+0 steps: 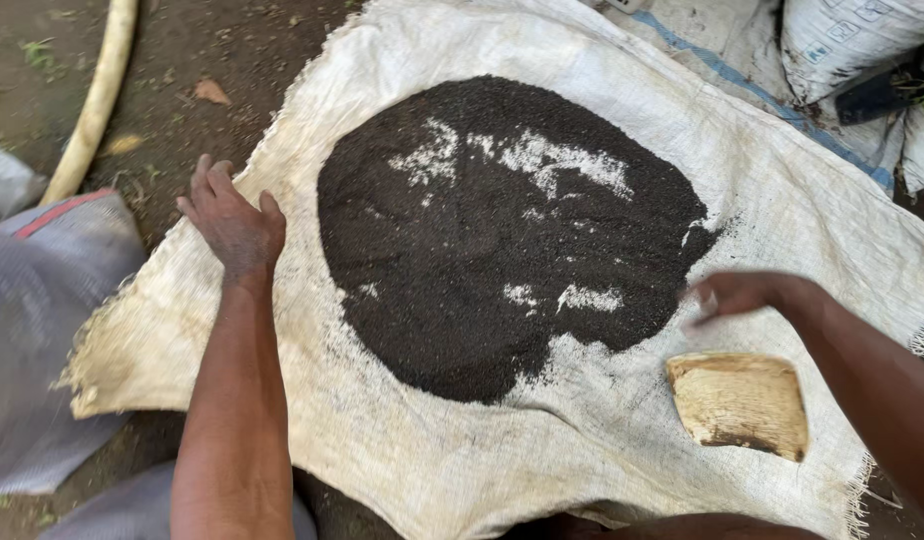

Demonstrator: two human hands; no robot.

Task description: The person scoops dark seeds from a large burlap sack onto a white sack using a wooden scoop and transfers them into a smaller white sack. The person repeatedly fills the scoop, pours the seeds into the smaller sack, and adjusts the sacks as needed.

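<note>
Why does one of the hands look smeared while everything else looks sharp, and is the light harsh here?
Head view: the right hand is motion-blurred at the edge of the dark grain pile; the left hand, flat on the white sack, is sharp, as is the tan scoop. Light is soft and even, with no hard shadows or glare.

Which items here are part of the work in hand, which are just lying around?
In hand: left hand on the woven sack sheet; right hand at the dark granule heap.

Lying about: square leaf plate, pale hose, filled white sacks, grey cloth.
</note>
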